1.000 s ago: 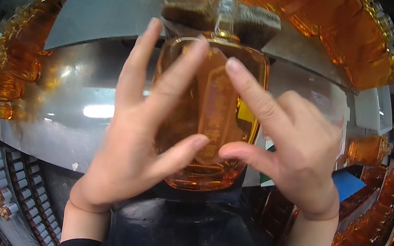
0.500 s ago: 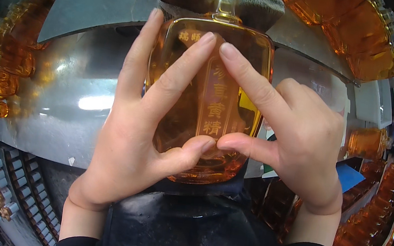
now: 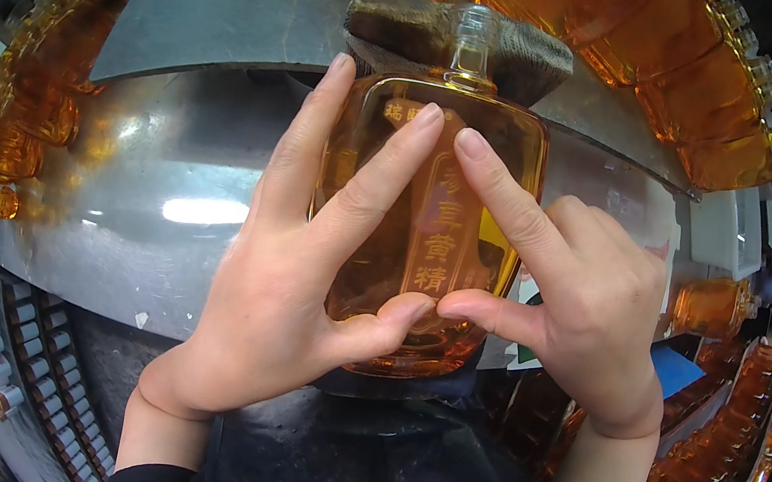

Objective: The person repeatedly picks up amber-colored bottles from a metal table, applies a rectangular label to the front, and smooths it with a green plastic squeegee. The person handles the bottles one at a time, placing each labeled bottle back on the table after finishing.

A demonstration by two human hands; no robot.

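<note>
So the flat amber bottle (image 3: 426,237) stands upright, neck up, dead centre between both hands, left hand (image 3: 282,315) and right hand (image 3: 584,308) each gripping it, fingers spread on its face, thumbs meeting low.

- One view only, from a wide fisheye camera worn on the person's head, looking down and forward over the forearms that enter at 6 o'clock.
- It sits very near: the flat amber glass bottle with a clear neck (image 3: 431,237) fills the centre, framed by the left hand (image 3: 284,296) and right hand (image 3: 574,307).
- The curved shiny steel counter (image 3: 136,196) bends at 9 o'clock; rows of amber bottles (image 3: 685,76) arc from 12 to 2 o'clock.
- No second view overlaps.
</note>
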